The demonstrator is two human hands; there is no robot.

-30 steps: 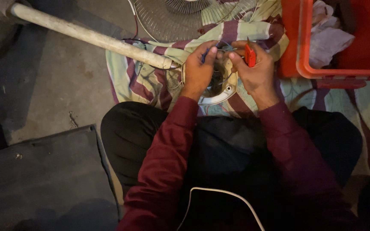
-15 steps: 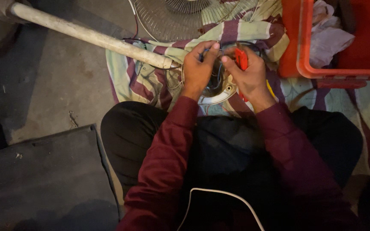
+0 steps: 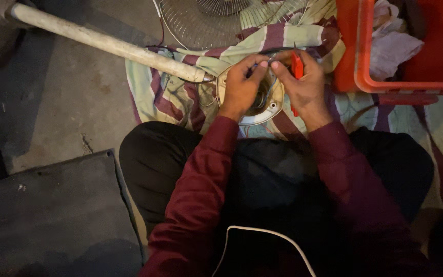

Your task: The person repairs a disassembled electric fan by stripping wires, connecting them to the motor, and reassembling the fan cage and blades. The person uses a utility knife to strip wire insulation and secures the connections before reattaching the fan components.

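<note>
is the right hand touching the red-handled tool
Touching. The head view shows the right hand wrapped around the red-handled tool, whose red handle shows between its fingers above the round fan housing.

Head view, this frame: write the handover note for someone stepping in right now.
Left hand: fingertips pinch a thin wire over the round fan housing.
Right hand: grip closed on a red-handled tool, tip at the same wire.
Housing lies on the striped cloth, joined to a white pole; wire fan guard behind, red crate to the right.
Done: housing open, insides exposed.
Left: wiring in hand; guard is off.
</note>
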